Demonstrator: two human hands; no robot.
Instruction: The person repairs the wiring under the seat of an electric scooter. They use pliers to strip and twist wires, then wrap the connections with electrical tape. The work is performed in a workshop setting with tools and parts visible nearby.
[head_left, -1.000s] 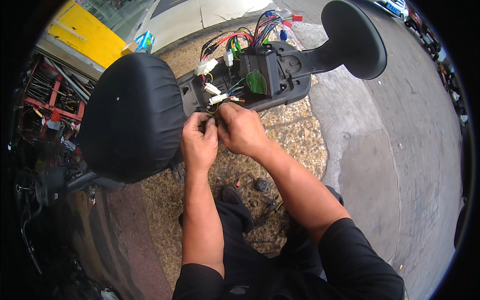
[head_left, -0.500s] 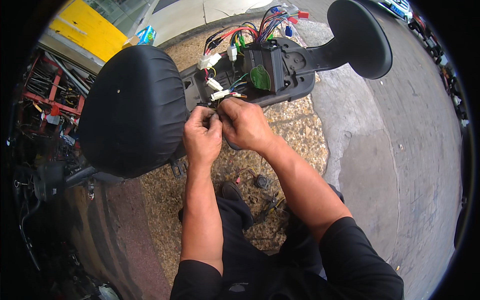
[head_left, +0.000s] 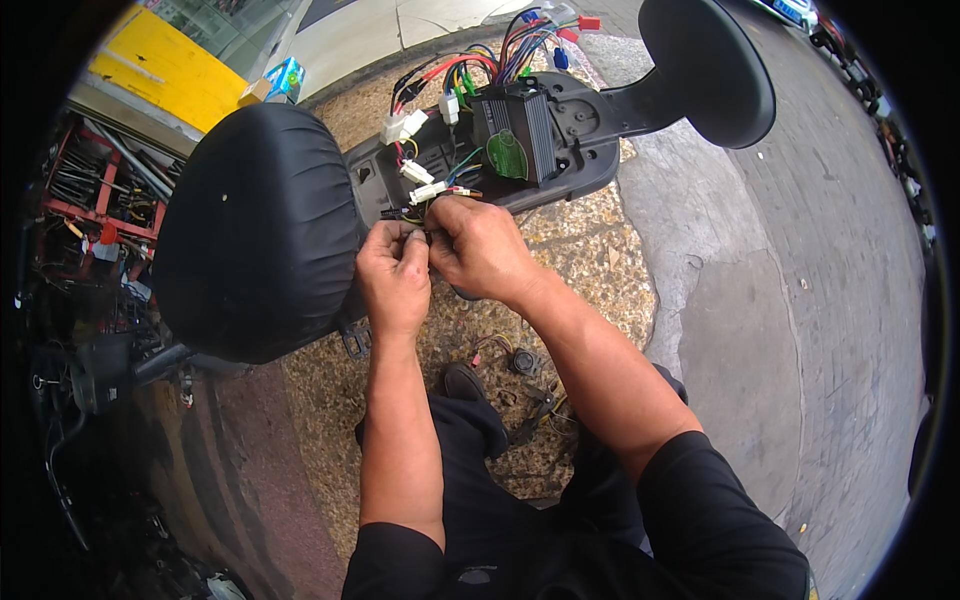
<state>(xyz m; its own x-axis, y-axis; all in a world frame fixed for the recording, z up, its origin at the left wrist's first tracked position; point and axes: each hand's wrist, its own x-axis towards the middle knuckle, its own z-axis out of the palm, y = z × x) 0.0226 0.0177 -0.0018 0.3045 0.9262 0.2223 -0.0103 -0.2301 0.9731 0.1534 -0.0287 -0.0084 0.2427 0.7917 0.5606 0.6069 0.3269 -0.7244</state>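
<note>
My left hand [head_left: 393,280] and my right hand [head_left: 482,250] meet fingertip to fingertip at the near edge of a black plastic scooter base [head_left: 590,165]. Both are closed in a pinch on thin wires [head_left: 412,218] that run in between the fingers; the gripped ends are hidden. Just beyond my fingers lie white plug connectors [head_left: 428,192] with coloured leads. A finned black controller box [head_left: 542,135] with a green label sits on the base, and a bundle of coloured wires [head_left: 515,50] fans out behind it.
A padded black seat [head_left: 255,230] stands close to my left hand. At the far right the base carries a black rounded backrest [head_left: 710,75]. A small fan [head_left: 523,362] and loose wires lie on the ground by my shoe [head_left: 463,382]. A red tool rack [head_left: 90,200] is at the left.
The seat, base and wires have shifted slightly left in view. Both hands keep their pinch, with my left hand moved a little left and my right hand turned slightly.
</note>
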